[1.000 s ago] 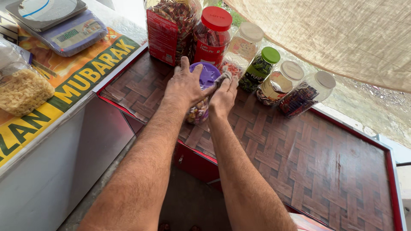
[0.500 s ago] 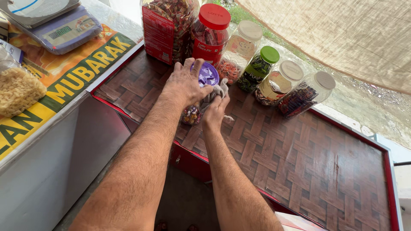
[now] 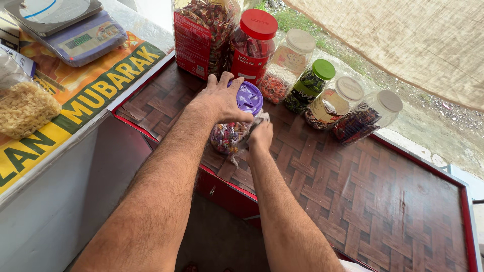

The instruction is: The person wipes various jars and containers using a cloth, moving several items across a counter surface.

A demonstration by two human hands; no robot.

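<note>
Outdoor stall setup seen from the head view: a counter top [image 3: 353, 201] with a brown woven pattern and a red edge, a tan cloth awning [image 3: 403, 40] overhead, and bare ground with a bit of grass past the far edge. A row of sweet jars lines the back, among them a big red-lidded jar [image 3: 252, 45], a green-lidded jar [image 3: 310, 85] and a few with white lids. Off to the left there's a yellow and green banner [image 3: 85, 95], a weighing scale [image 3: 75, 35] and a bag of pale snacks [image 3: 25, 108].

In the middle, the left hand [image 3: 222, 103] is spread over the purple-lidded jar [image 3: 249, 98], fingers wrapped around the top and clamping it in place. The jar stands at the front left part of the counter, full of wrapped candies. The right hand [image 3: 261, 135] is curled around a crumpled cloth [image 3: 257, 123] and pressed against the side of the jar (looks like a wipe-down).

As for progress, I'd guess it's mid-wipe: the cloth is on the jar's right side, the lid is on, and the other jars sit untouched at the back. How clean it is, I can't tell.
</note>
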